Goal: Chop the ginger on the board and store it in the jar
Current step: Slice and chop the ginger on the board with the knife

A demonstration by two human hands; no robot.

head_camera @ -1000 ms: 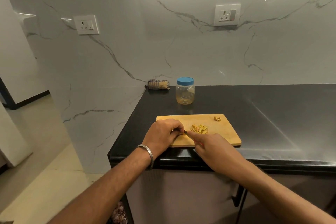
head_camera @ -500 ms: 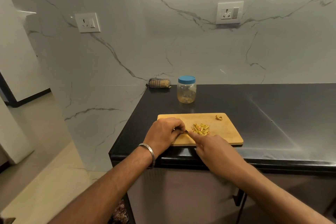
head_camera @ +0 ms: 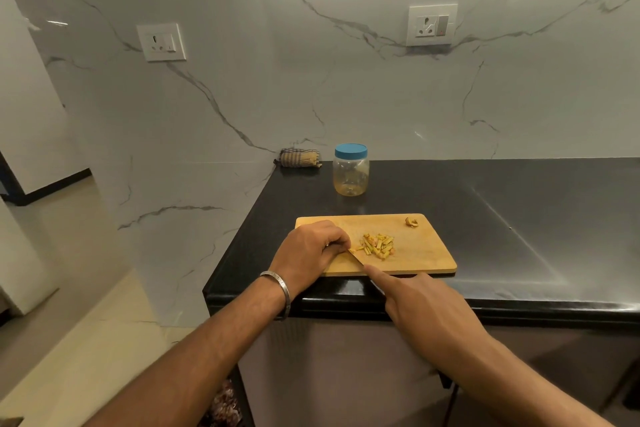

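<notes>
A wooden cutting board [head_camera: 426, 253] lies at the front left of the black counter. A small heap of chopped ginger strips [head_camera: 377, 244] sits at its middle, and one brown scrap [head_camera: 411, 222] lies at its far right corner. My left hand [head_camera: 310, 251] rests on the board's left part with curled fingers pinching a ginger piece at the heap's left edge. My right hand [head_camera: 420, 307] grips a knife [head_camera: 356, 258], index finger stretched along the blade, whose tip meets the ginger by my left fingers. A clear jar [head_camera: 350, 172] with a blue lid stands closed behind the board.
A folded checked cloth [head_camera: 299, 158] lies against the marble wall at the counter's [head_camera: 519, 218] back left corner. Two wall sockets [head_camera: 432, 24] are mounted above. The counter's left edge drops to the floor just left of the board.
My right hand has drawn back toward the counter's front edge, baring more of the knife blade. The left hand stays at the heap's left side. The ginger heap looks slightly more spread.
</notes>
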